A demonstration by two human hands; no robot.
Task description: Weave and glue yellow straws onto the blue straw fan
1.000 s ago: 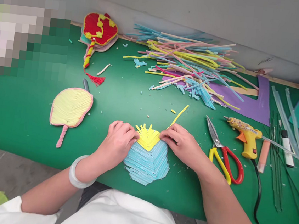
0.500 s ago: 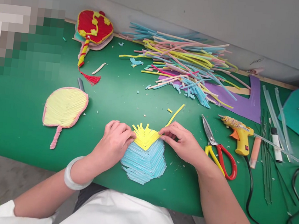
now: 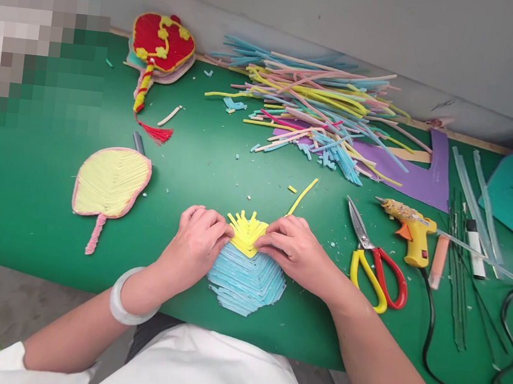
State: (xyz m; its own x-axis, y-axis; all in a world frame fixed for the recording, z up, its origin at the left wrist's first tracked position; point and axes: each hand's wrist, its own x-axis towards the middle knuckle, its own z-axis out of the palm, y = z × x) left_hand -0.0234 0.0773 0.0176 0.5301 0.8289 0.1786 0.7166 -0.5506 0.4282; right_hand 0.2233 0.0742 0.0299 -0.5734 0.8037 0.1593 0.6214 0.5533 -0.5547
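A small fan-shaped piece (image 3: 247, 276) made of light blue strips, topped with yellow strips (image 3: 245, 230), lies near the front edge of the green table (image 3: 31, 193). My left hand (image 3: 196, 244) rests on its left side with fingers curled, pressing the yellow strips. My right hand (image 3: 293, 251) lies over the right part of the yellow strips, fingers together and pressing down. A loose yellow strip (image 3: 302, 197) lies just beyond my right hand.
Scissors (image 3: 371, 259) with red and yellow handles and a yellow glue gun (image 3: 411, 229) lie to the right. A pile of coloured strips (image 3: 320, 110) sits at the back. A yellow leaf fan (image 3: 111, 183) and a red fan (image 3: 162, 41) lie to the left. Purple card (image 3: 423, 173) lies at the right.
My right hand has slid left from the piece's right corner onto the yellow strips. My left hand has stayed in place.
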